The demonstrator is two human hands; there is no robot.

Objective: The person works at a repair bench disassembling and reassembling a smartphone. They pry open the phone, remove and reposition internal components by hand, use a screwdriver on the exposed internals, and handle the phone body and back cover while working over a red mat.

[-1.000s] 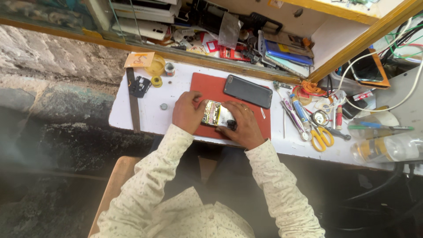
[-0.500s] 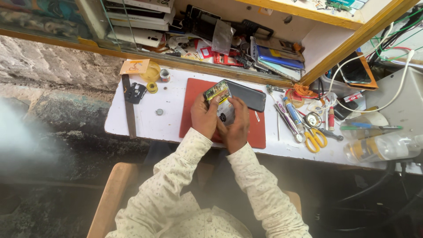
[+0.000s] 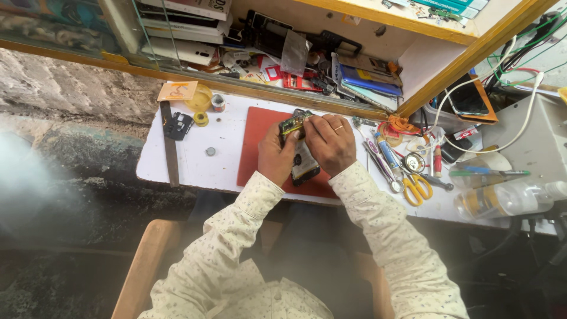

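both hands [image 3: 307, 147] gripping opened phone [image 3: 302, 155], long axis away from body, over red mat [image 3: 255, 147]

Pretty bright, even daylight, nothing harsh. The white table [image 3: 189, 159] left of the left hand [image 3: 275, 155] is well lit with only soft, short shadows under the bits on it. Hands and the stuff right of the right hand [image 3: 331, 143] look sharp. There's a hazy, milky smear at far left and along the bottom, below the hands. Wide-angle bend at the edges.
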